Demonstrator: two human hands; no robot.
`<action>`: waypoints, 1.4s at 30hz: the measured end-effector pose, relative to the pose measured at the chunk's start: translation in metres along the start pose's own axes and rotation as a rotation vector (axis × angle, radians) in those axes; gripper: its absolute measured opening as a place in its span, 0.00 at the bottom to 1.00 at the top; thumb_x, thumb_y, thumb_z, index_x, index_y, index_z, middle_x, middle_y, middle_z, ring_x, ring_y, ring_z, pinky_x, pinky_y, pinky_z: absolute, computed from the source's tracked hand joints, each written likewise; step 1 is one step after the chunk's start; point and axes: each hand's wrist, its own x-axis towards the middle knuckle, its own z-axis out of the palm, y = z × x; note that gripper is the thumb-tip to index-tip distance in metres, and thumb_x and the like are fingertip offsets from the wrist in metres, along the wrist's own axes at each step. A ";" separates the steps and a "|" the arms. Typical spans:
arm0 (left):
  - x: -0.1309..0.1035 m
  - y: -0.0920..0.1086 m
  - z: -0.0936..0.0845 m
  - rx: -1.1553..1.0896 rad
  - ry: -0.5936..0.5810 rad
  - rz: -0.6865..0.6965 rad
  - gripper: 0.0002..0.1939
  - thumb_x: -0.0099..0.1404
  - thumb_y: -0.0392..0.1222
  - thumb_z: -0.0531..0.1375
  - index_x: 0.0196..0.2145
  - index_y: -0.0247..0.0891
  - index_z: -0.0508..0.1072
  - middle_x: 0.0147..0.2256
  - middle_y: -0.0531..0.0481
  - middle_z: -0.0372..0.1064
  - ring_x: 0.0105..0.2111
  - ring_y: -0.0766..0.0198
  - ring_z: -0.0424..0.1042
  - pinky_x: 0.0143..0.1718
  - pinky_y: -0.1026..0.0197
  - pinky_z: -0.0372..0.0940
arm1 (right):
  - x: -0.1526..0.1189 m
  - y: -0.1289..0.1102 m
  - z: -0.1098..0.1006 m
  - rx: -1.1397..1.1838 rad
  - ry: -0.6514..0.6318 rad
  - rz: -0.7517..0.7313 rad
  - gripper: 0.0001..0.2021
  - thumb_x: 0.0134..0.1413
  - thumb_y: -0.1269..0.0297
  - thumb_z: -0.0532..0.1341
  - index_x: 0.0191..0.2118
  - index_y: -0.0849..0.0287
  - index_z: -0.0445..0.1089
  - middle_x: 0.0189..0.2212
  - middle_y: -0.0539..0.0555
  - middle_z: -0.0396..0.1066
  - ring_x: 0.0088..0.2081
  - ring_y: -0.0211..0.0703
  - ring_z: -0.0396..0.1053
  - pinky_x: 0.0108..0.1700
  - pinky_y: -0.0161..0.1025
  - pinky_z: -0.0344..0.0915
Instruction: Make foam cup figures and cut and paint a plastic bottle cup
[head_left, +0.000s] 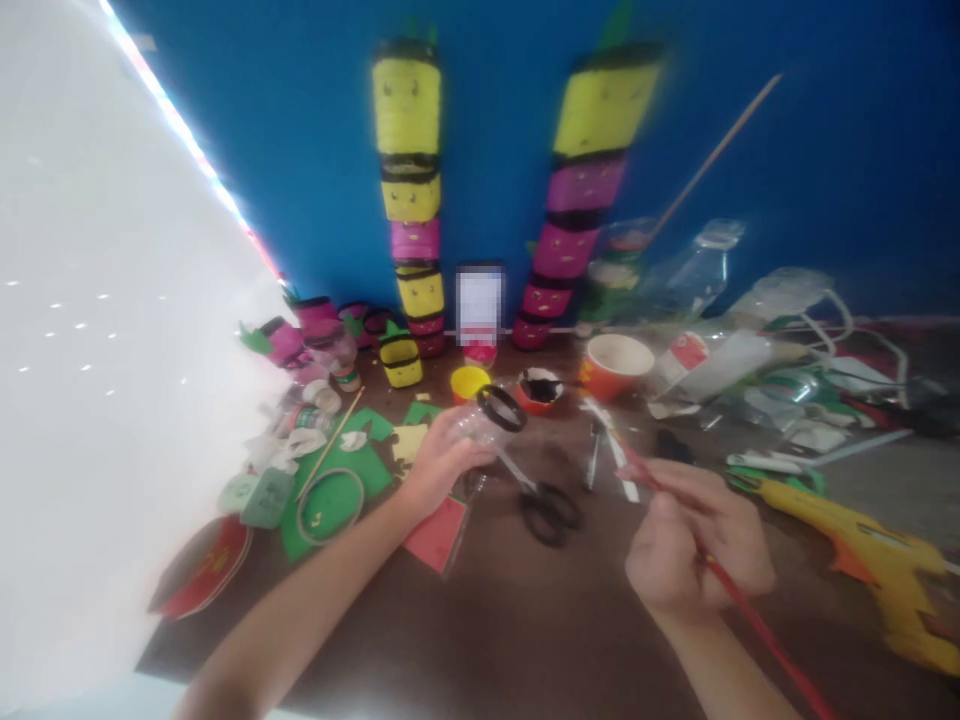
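My left hand (442,463) is closed round a clear plastic cup (480,428) with a black band (502,408) at its rim. The cup is tilted, its rim facing away to the right. In my right hand (697,535) is a red paintbrush (757,622), its tip pointing up and left. Behind the cup stand a small container of yellow paint (470,383) and a container of black paint (538,388). Black-handled scissors (551,513) lie on the brown table between my hands. The image is somewhat blurred.
Stacked yellow and pink pots (417,240) rise against the blue wall, with a second stack (568,250) to the right. An orange cup (615,367), clear bottles and a yellow glue gun (862,550) are on the right. Green sheets (360,450) and a red bowl (217,570) lie left.
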 end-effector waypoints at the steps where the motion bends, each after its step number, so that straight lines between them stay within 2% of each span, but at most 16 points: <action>1: -0.002 0.000 0.001 0.040 0.003 0.062 0.32 0.47 0.46 0.68 0.48 0.41 0.62 0.48 0.45 0.66 0.41 0.60 0.71 0.43 0.57 0.66 | 0.000 0.002 0.002 0.039 0.054 0.040 0.10 0.52 0.73 0.57 0.41 0.58 0.69 0.33 0.55 0.71 0.32 0.44 0.71 0.34 0.44 0.69; 4: -0.008 -0.003 0.005 0.207 0.023 0.232 0.34 0.44 0.38 0.70 0.48 0.42 0.63 0.52 0.46 0.60 0.52 0.56 0.63 0.52 0.54 0.61 | 0.002 0.009 0.008 0.128 0.159 0.153 0.12 0.54 0.72 0.57 0.44 0.57 0.69 0.33 0.54 0.72 0.31 0.43 0.72 0.35 0.43 0.69; 9: -0.012 -0.011 0.003 0.590 0.069 0.556 0.29 0.49 0.38 0.67 0.48 0.44 0.63 0.51 0.45 0.57 0.55 0.55 0.57 0.57 0.49 0.53 | 0.005 0.016 0.011 0.268 0.185 0.296 0.10 0.51 0.74 0.58 0.38 0.56 0.73 0.32 0.53 0.71 0.31 0.42 0.71 0.37 0.45 0.69; 11: -0.012 -0.013 0.000 0.647 0.068 0.624 0.27 0.51 0.38 0.66 0.49 0.44 0.62 0.51 0.44 0.56 0.55 0.54 0.56 0.57 0.48 0.53 | 0.006 0.018 0.010 0.324 0.172 0.340 0.10 0.49 0.74 0.60 0.36 0.56 0.73 0.31 0.53 0.71 0.30 0.42 0.70 0.38 0.46 0.69; 14: -0.012 -0.012 -0.001 0.648 0.082 0.636 0.27 0.52 0.37 0.65 0.49 0.45 0.62 0.53 0.44 0.54 0.57 0.53 0.54 0.56 0.49 0.54 | 0.008 0.019 0.009 0.361 0.152 0.387 0.09 0.48 0.74 0.60 0.35 0.57 0.73 0.29 0.53 0.71 0.30 0.42 0.71 0.37 0.46 0.70; 16: -0.014 -0.008 0.001 0.616 0.083 0.589 0.29 0.50 0.39 0.67 0.49 0.44 0.63 0.53 0.44 0.54 0.57 0.52 0.54 0.56 0.50 0.55 | 0.008 0.019 0.009 0.360 0.137 0.381 0.09 0.49 0.75 0.60 0.35 0.56 0.73 0.29 0.53 0.71 0.30 0.42 0.71 0.35 0.45 0.70; 18: -0.016 -0.003 0.003 0.514 0.056 0.455 0.31 0.49 0.41 0.67 0.50 0.44 0.61 0.53 0.44 0.56 0.55 0.53 0.58 0.53 0.52 0.58 | 0.009 0.016 0.009 0.353 0.126 0.360 0.09 0.50 0.75 0.59 0.35 0.56 0.73 0.28 0.52 0.71 0.29 0.42 0.71 0.33 0.43 0.70; 21: -0.015 0.003 0.005 0.256 -0.008 0.185 0.29 0.53 0.47 0.64 0.50 0.44 0.58 0.46 0.47 0.63 0.40 0.60 0.69 0.41 0.57 0.65 | 0.008 0.012 0.009 0.373 0.104 0.340 0.08 0.51 0.74 0.59 0.35 0.57 0.72 0.25 0.51 0.72 0.25 0.41 0.71 0.28 0.41 0.70; 23: -0.012 0.005 0.003 0.105 -0.048 0.051 0.27 0.54 0.52 0.62 0.48 0.44 0.57 0.38 0.50 0.66 0.31 0.63 0.71 0.31 0.61 0.65 | 0.006 0.009 0.008 0.377 0.070 0.356 0.07 0.53 0.72 0.59 0.36 0.57 0.72 0.25 0.50 0.72 0.25 0.41 0.71 0.26 0.40 0.69; 25: -0.006 0.006 0.000 -0.008 -0.084 -0.028 0.26 0.56 0.55 0.59 0.47 0.45 0.55 0.35 0.51 0.67 0.25 0.65 0.71 0.25 0.64 0.61 | 0.003 0.007 0.007 0.351 0.024 0.379 0.06 0.55 0.70 0.58 0.36 0.58 0.72 0.25 0.51 0.73 0.26 0.41 0.72 0.27 0.40 0.69; 30: 0.001 0.004 -0.009 -0.155 -0.175 -0.090 0.25 0.59 0.58 0.55 0.49 0.45 0.56 0.42 0.47 0.68 0.21 0.69 0.69 0.23 0.64 0.60 | 0.002 -0.001 0.006 0.170 -0.122 0.379 0.05 0.55 0.67 0.59 0.36 0.57 0.72 0.29 0.51 0.74 0.26 0.37 0.71 0.30 0.36 0.70; 35: 0.000 0.001 -0.011 -0.136 -0.206 -0.066 0.30 0.55 0.48 0.63 0.53 0.43 0.56 0.36 0.50 0.70 0.21 0.71 0.68 0.23 0.66 0.60 | 0.007 -0.007 0.004 0.072 -0.211 0.309 0.05 0.54 0.69 0.58 0.35 0.55 0.72 0.28 0.50 0.73 0.27 0.36 0.72 0.31 0.35 0.70; 39: 0.002 -0.003 -0.014 -0.140 -0.239 -0.149 0.30 0.55 0.53 0.60 0.52 0.42 0.56 0.32 0.50 0.71 0.23 0.63 0.72 0.22 0.65 0.61 | 0.005 -0.007 0.001 0.028 -0.287 0.193 0.09 0.55 0.71 0.56 0.39 0.55 0.71 0.30 0.51 0.73 0.28 0.38 0.73 0.32 0.36 0.71; 42: 0.004 -0.003 -0.015 -0.168 -0.250 -0.187 0.29 0.54 0.57 0.60 0.48 0.39 0.60 0.32 0.47 0.73 0.28 0.59 0.74 0.27 0.61 0.66 | 0.005 -0.009 0.002 -0.036 -0.326 0.070 0.13 0.52 0.75 0.56 0.42 0.56 0.68 0.31 0.53 0.73 0.29 0.39 0.73 0.32 0.36 0.71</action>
